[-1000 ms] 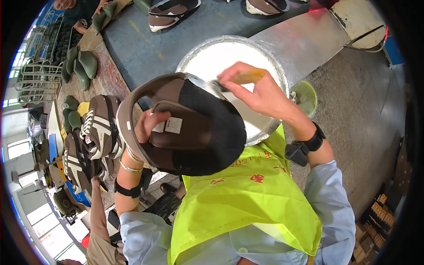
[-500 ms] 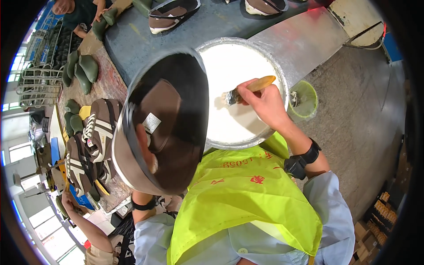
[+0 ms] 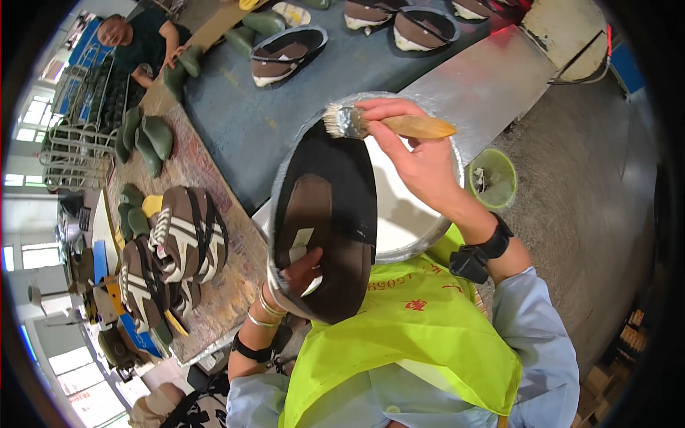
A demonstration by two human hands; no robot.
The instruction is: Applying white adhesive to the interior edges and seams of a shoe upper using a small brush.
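My left hand (image 3: 303, 272) grips a brown shoe upper (image 3: 314, 207) with a dark lining and a white label, its open side facing me. Part of that hand shows through an opening in the upper. In my right hand (image 3: 421, 160) is a flat paintbrush (image 3: 428, 128) with a wooden handle. Its pale bristles are at the far rim of the upper; whether they touch it I cannot tell. Behind and right of the upper stands a round bucket (image 3: 408, 252) of white liquid, partly hidden by the upper and my right hand.
Several uppers, including a brown one (image 3: 275, 68), lie on the grey conveyor (image 3: 235, 143). Brown sneakers (image 3: 178, 232) and green shoe lasts (image 3: 150, 146) rest on the left table (image 3: 221, 289). A co-worker (image 3: 146, 46) is at the far left. A green bin (image 3: 492, 178) stands right.
The brush has come out of the white liquid and moved left to the upper's far rim. My left hand has shifted the upper right, partly over the bucket, and turned it.
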